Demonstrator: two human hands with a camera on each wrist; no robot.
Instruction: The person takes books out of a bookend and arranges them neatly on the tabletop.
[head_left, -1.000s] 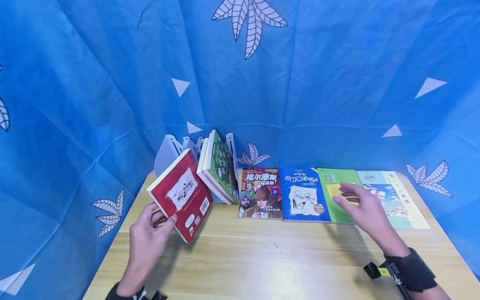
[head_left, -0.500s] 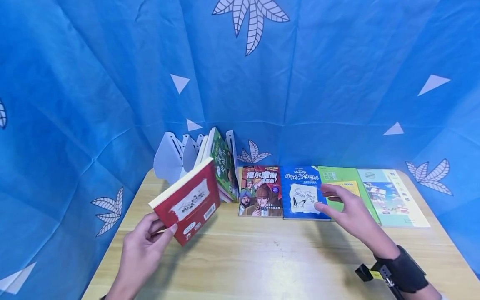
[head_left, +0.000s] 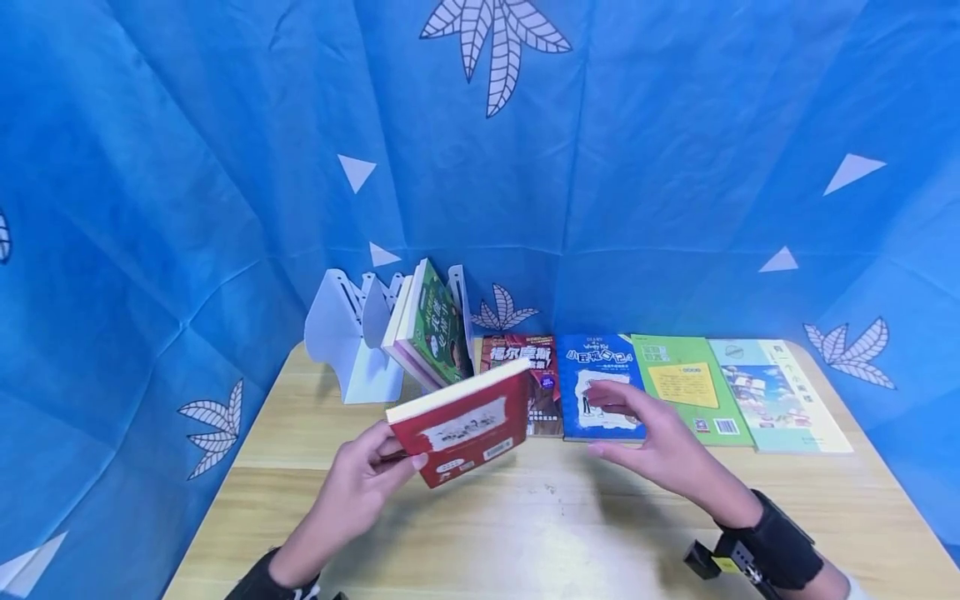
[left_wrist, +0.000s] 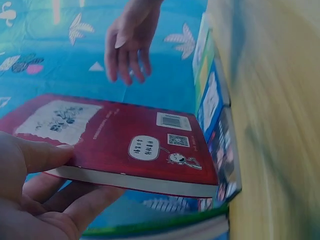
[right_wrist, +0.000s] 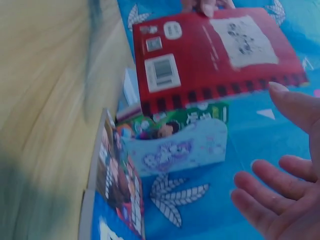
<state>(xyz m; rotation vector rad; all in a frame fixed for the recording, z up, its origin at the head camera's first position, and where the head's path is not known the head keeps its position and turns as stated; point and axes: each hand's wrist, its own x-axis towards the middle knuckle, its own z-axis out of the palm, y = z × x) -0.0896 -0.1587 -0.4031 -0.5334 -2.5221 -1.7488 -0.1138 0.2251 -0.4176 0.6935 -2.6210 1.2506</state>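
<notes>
My left hand [head_left: 367, 479] grips a red paperback [head_left: 461, 423] by its near corner, thumb on the back cover, and holds it above the wooden table [head_left: 525, 533]. The left wrist view shows that red paperback [left_wrist: 120, 145] with my thumb [left_wrist: 42, 155] on top and fingers underneath. My right hand [head_left: 652, 442] is open, palm turned toward the book, a short gap to its right. In the right wrist view the red paperback [right_wrist: 215, 50] hangs ahead of my open right hand [right_wrist: 280, 195].
A white book rack [head_left: 352, 333] at the back left holds a green book [head_left: 435, 329] leaning with others. Several books lie flat in a row: a detective book [head_left: 543, 367], a blue one [head_left: 600, 387], a green one [head_left: 686, 383], a pale one [head_left: 780, 396]. Blue cloth walls surround the table.
My left hand has carried the red paperback from beside the rack rightward to the table's middle, tilting it flatter. My right hand has moved left from over the green flat book toward it.
</notes>
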